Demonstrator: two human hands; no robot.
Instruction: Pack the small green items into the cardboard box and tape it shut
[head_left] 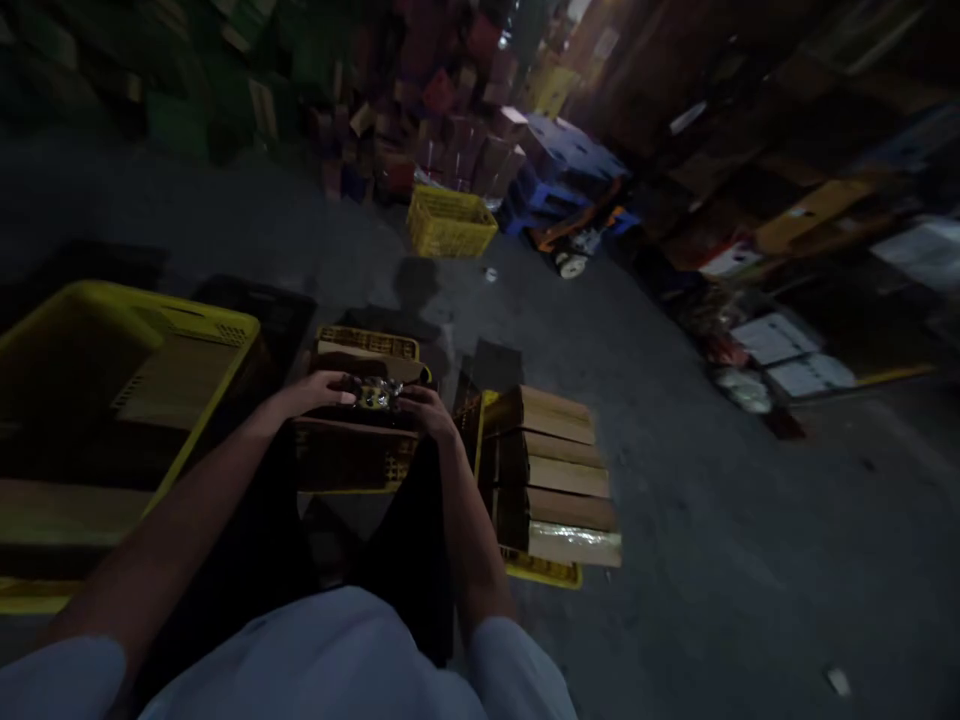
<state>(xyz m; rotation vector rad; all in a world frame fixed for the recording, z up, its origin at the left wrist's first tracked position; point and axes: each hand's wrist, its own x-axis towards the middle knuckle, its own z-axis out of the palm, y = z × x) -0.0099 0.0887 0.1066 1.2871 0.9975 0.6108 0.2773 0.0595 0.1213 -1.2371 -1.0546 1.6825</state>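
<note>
Between my two hands is a small shiny packet point(377, 394) with yellow and dark patches, seemingly in clear wrap. My left hand point(324, 390) grips its left end, fingers curled. At the right end, the fingers of my right hand point(426, 408) close on it. Both hands are over a yellow crate point(367, 343) between my legs. Cardboard point(352, 360) lines this crate, and its inside is too dark to make out. What exactly the packet contains cannot be read in the dim light.
A large yellow crate point(210, 400) with cardboard inside stands at my left. On the right, several long cardboard boxes point(566, 480) lie over another yellow crate point(544, 570). Ahead are a yellow basket point(452, 225), blue pallets point(559, 165) and a pallet jack point(574, 240).
</note>
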